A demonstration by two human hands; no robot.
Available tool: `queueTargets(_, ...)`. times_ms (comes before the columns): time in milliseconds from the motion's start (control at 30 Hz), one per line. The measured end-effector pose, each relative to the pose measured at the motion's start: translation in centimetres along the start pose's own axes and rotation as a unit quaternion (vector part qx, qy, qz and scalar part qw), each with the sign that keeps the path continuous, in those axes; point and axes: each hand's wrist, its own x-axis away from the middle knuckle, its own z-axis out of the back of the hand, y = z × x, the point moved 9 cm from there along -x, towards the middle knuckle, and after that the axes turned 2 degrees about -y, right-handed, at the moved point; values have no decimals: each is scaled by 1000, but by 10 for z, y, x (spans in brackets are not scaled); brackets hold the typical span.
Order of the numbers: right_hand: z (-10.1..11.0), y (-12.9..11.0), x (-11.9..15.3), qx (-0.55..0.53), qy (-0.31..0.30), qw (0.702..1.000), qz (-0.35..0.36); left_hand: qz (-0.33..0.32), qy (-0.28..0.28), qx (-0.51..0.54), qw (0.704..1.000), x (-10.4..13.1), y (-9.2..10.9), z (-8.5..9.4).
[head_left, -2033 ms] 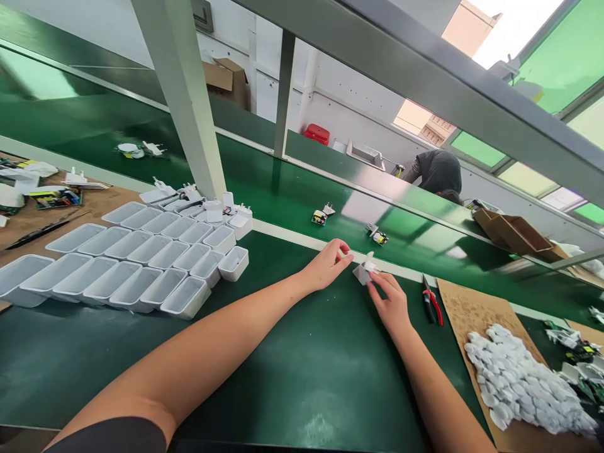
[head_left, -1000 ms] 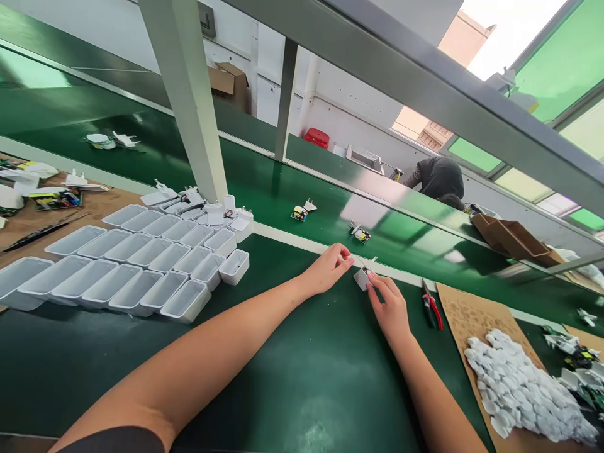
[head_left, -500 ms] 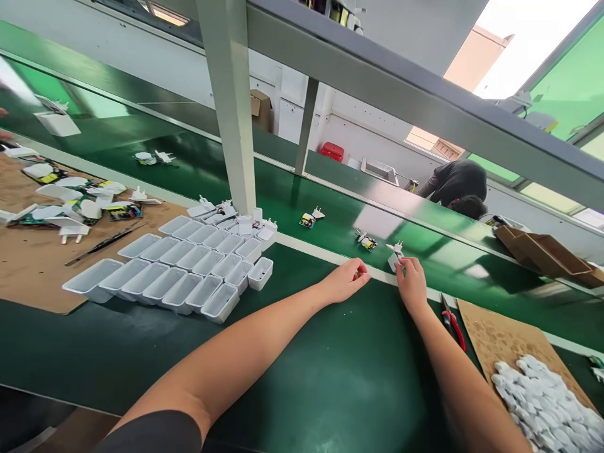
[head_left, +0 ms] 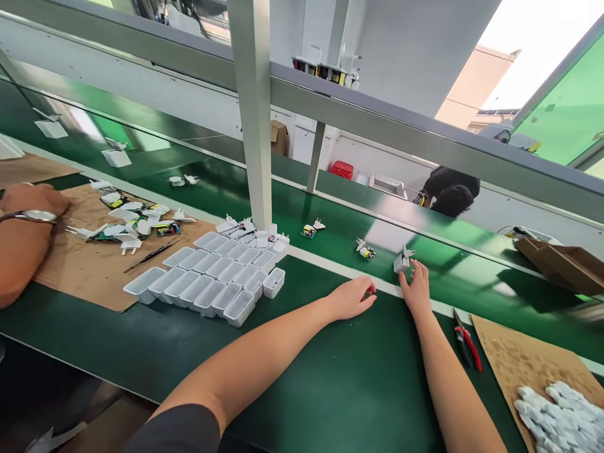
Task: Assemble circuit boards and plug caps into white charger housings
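Observation:
My left hand (head_left: pixel 352 298) hovers at the near edge of the belt, fingers loosely curled, thumb apart, nothing visible in it. My right hand (head_left: pixel 416 288) is open beside a small white charger case (head_left: pixel 401 263) on the green belt; its fingers are spread around the case's near side. A white plug piece sits on top of that case. Left of it on the belt lie a circuit board with a plug piece (head_left: pixel 365 250) and another such board (head_left: pixel 310 231). Rows of empty white cases (head_left: pixel 202 301) stand left of my left arm.
Red-handled pliers (head_left: pixel 467 343) lie beside a cardboard sheet (head_left: pixel 533 352) with white bundled parts (head_left: pixel 561 412). At left, another person's wristwatched arm (head_left: pixel 28 242) reaches over cardboard with boards and tweezers (head_left: pixel 153 254). A metal post (head_left: pixel 255 126) rises by the belt.
My right hand has released the charger case and its fingers have spread. My left hand stays nearly in place, its thumb further out. The view has shifted, bringing another person's arm in at left.

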Motion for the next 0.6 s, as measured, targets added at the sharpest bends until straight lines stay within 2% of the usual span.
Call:
queueTargets(200, -2, 1, -1, -57, 8, 998, -25, -27, -57, -180, 982, 13, 30, -8)
queueTargets(300, -5, 0, -2, -77, 6, 997, -26, -10, -74, -253, 965, 26, 43, 1)
queueTargets(367, -7, 2, -2, -88, 6, 996, -32, 3, -72, -284, 956, 39, 48, 20)
queueTargets(433, -9, 7, -1, -96, 7, 994, -44, 26, -47, -312, 949, 56, 46, 49)
queueTargets(533, -13, 13, 0, -109, 8, 992, -65, 119, 59, -390, 911, 90, 23, 111)
queueTargets(600, -15, 16, 0, -119, 10, 990, -77, 153, 116, -418, 888, 115, 5, 140)
